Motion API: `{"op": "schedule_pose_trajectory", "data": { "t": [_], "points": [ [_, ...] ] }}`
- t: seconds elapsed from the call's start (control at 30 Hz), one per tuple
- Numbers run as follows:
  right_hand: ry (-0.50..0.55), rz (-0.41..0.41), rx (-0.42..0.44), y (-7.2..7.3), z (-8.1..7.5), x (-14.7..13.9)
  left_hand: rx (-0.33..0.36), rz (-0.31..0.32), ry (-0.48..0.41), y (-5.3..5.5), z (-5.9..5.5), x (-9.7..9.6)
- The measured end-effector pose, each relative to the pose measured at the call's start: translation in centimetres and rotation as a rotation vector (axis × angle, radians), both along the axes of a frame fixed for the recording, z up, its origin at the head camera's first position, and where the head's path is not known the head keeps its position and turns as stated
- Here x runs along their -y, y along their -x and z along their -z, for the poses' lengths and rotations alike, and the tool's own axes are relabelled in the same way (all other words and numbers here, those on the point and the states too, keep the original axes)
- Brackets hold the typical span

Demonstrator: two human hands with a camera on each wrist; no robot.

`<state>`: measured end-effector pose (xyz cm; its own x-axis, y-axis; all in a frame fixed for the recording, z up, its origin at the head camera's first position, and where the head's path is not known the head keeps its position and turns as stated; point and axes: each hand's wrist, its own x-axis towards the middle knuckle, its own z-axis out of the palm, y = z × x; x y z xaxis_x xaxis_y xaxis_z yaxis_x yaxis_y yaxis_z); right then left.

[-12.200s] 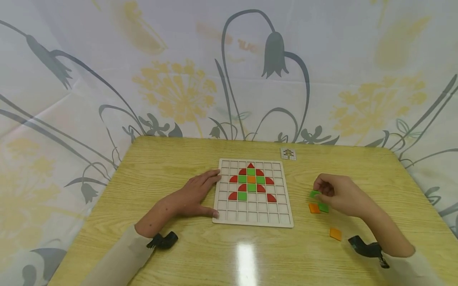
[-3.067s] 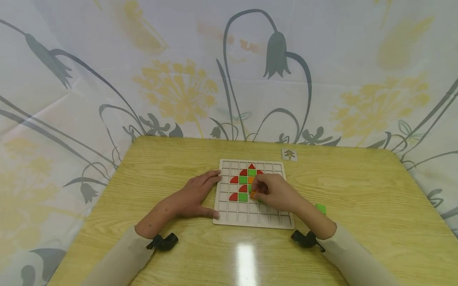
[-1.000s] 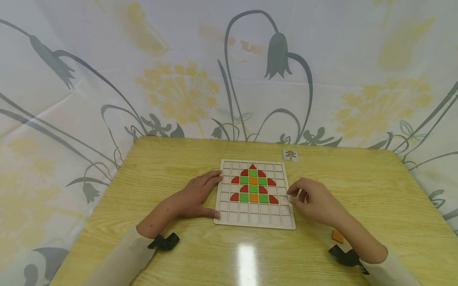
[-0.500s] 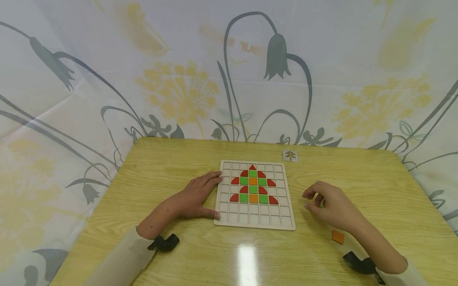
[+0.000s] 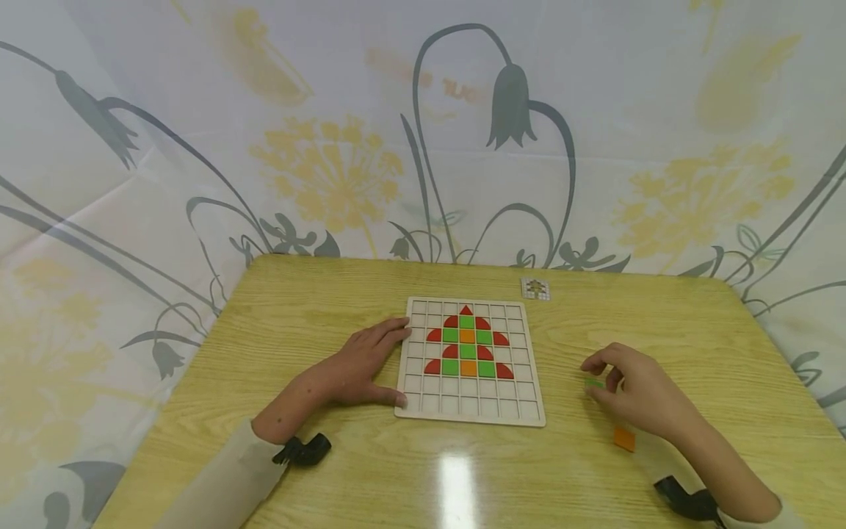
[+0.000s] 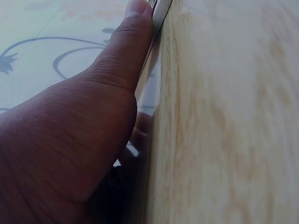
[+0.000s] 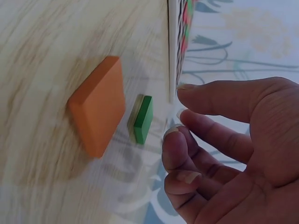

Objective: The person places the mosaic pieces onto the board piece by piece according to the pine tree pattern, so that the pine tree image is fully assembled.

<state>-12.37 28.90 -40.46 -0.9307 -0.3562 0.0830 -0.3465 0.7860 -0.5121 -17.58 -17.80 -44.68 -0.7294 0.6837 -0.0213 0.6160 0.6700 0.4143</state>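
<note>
A pale wooden grid board [image 5: 451, 402] lies on the table, with red, green and orange tiles set in its cells in a fir-tree shape. My left hand [image 5: 353, 364] rests at the board's left edge, fingertips at the upper side and thumb at the lower corner. To the right of the board, my right hand [image 5: 637, 389] hovers over a loose green tile [image 7: 144, 119], its fingers loosely bent and apart from the tile. A loose orange tile [image 7: 99, 109] lies nearer the wrist. Part of the green tile is hidden by the right hand in the head view.
A small card [image 5: 535, 289] with a printed grid picture lies behind the board's far right corner. The wood-grain table [image 5: 317, 294] ends at a wall hanging [image 5: 317, 88] with a flower print. Black wrist cameras [image 5: 302, 449] sit on both forearms.
Over the last second my right hand has moved right, from the board's edge to the green tile. Since the oldest frame, an orange and a green tile have joined the lowest row. Left hand is still.
</note>
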Motion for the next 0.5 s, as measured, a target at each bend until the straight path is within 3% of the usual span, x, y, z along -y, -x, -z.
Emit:
{"op": "schedule_pose_trajectory", "data": {
  "t": [0.23,0.5],
  "points": [
    [-0.014,0.017,0.012,-0.2,0.4,-0.9,0.004,-0.001,0.003,0.1,0.0,0.0],
    [-0.026,-0.002,0.088,0.2,1.0,-1.5,0.009,-0.003,-0.003,0.0,-0.1,0.0]
  ]
}}
